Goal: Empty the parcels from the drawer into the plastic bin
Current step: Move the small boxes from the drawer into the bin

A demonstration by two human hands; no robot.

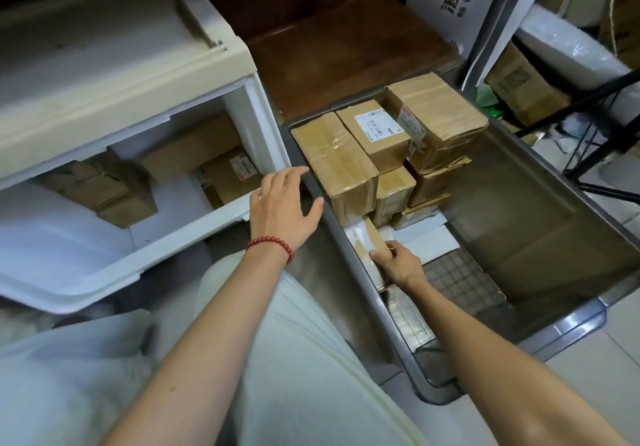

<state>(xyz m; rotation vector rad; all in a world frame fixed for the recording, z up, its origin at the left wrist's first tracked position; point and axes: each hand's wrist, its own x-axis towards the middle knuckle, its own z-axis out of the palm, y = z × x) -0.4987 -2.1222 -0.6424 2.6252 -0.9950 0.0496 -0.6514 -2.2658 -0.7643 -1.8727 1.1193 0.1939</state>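
A flat parcel [372,237] in the plastic bin [554,182]
The right hand [401,265] has its grip holding it; the left hand [284,199], grip wide, is at centre frame beside the drawer [194,227].

The right hand [398,265] grips a flat taped parcel [375,237] low inside the grey plastic bin [540,210]. The left hand [282,203] is spread open beside the white drawer [194,234], which holds cardboard parcels [194,154].

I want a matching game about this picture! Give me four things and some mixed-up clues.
Things:
1. left hand
2. right hand
3. bracelet
4. drawer

Clues:
A. red beads
B. grips a flat parcel in the bin
C. open, holding nothing
D. white, with parcels inside

Pairs: 1-C, 2-B, 3-A, 4-D
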